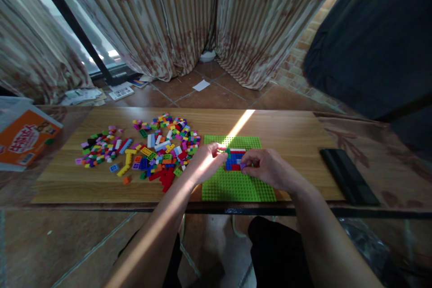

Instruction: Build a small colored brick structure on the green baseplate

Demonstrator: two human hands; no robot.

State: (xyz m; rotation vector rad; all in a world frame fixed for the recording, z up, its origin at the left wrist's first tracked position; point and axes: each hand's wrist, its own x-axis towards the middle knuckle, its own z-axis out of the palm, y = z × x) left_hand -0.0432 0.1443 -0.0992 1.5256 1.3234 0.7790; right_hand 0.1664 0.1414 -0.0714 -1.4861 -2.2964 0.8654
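A green studded baseplate (236,189) lies near the table's front edge. On it sits a low build of toy bricks (232,160), mostly blue, with red along the front and a white and red strip at the back. My left hand (209,162) is at the build's left side, thumb and forefinger closed at a green toy brick (227,150) on its back left corner. From the right, my right hand (266,167) pinches at the build's right edge. Its fingers cover that end, so what they hold is hidden.
Many loose toy bricks (168,144) spread over the left half of the wooden table (286,128). A dark flat case (349,175) lies at the right end. An orange-labelled plastic tub (27,137) stands at the far left. Curtains (162,18) hang behind.
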